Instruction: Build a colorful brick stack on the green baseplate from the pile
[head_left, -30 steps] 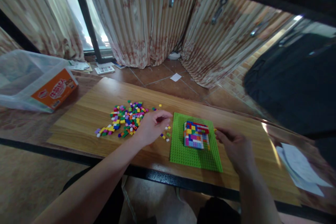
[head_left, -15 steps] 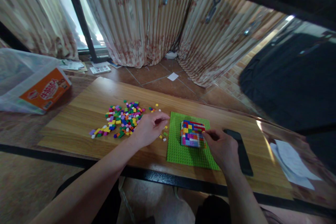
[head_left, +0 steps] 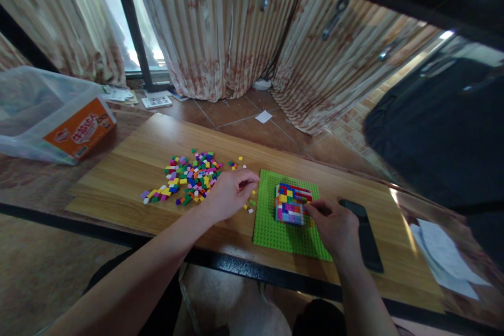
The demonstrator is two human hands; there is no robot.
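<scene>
A block build of small multicoloured toy bricks [head_left: 290, 214] stands on a green studded baseplate [head_left: 268, 239]. My right hand [head_left: 338, 226] reaches in from the right, thumb and index finger pinched at the build's right edge on a toy brick that the fingertips mostly hide. My left hand [head_left: 228, 195] hovers by the baseplate's left edge, thumb and fingertips drawn together. Whatever it may hold is too small to see. Left of that hand, and partly behind it, lies a loose heap of coloured toy bricks [head_left: 192, 174].
A dark phone [head_left: 366, 239] lies right of the baseplate on the wooden table [head_left: 129, 142]. White papers [head_left: 449, 257] rest beyond the table's right end. At the far left stands a clear plastic bin [head_left: 35, 144] with an orange label. Curtains [head_left: 220, 37] hang behind.
The view has shifted slightly, moving the whole scene a little to the right. Both hands keep nearly the same places. A yellow spot at the right fingertips no longer shows clearly.
</scene>
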